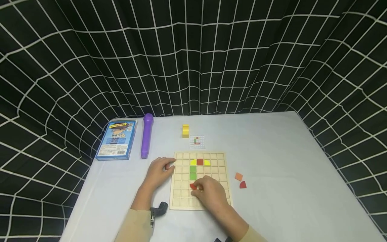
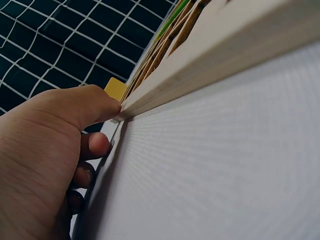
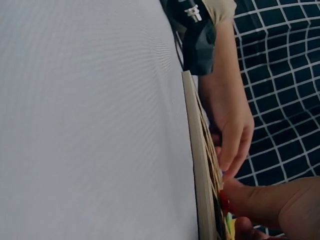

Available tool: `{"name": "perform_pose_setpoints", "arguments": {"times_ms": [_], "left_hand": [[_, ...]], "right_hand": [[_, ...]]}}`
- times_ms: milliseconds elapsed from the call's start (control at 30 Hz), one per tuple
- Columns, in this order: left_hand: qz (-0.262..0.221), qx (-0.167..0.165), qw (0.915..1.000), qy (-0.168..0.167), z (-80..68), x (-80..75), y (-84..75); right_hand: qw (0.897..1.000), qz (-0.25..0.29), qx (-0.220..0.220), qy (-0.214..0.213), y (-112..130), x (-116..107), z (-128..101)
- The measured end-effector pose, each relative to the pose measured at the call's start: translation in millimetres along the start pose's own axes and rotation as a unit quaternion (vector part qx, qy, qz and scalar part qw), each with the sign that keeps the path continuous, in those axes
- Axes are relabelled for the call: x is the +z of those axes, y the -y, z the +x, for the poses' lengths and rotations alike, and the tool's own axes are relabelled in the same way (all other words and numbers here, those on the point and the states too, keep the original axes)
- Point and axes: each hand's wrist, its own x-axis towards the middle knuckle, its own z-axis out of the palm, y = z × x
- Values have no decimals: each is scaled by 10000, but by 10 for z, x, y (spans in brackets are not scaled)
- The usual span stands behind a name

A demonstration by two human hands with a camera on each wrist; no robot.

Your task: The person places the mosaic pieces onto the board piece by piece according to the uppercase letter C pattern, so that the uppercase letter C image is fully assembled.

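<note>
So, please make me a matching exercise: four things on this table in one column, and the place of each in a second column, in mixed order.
Things:
1. purple pen
2. yellow block
3. orange tile
4. blue box

Places:
A. right of the wooden board
B. far left, near the curtain
C. beyond the small pattern card
D. between the box and the board

Pairs: 1-D, 2-C, 3-A, 4-B

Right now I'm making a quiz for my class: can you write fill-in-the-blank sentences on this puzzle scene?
1. The right hand presses a ____ piece onto the wooden grid board.
2. The left hand rests against the board's ____ edge.
3. The marker beside the blue box is ____.
4. Two ____ squares sit on the board.

Missing words: red; left; purple; green
</note>
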Motion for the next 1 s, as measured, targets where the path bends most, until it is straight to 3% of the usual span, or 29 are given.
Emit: {"name": "perform_pose_setpoints", "arguments": {"times_ms": [367, 600, 800, 1000], "left_hand": [[50, 10, 10000, 39, 11, -15, -34], [48, 61, 9999, -85, 1, -6, -21], [52, 151, 9997, -177, -7, 4, -7], [-3, 84, 9999, -90, -4, -10, -30]], "right_hand": [[9988, -353, -140, -323, -24, 19, 28], [9992, -253, -298, -67, -71, -61, -13], [9994, -127, -85, -309, -193, -194, -98], [9963, -230, 555, -622, -427, -411, -110]]}}
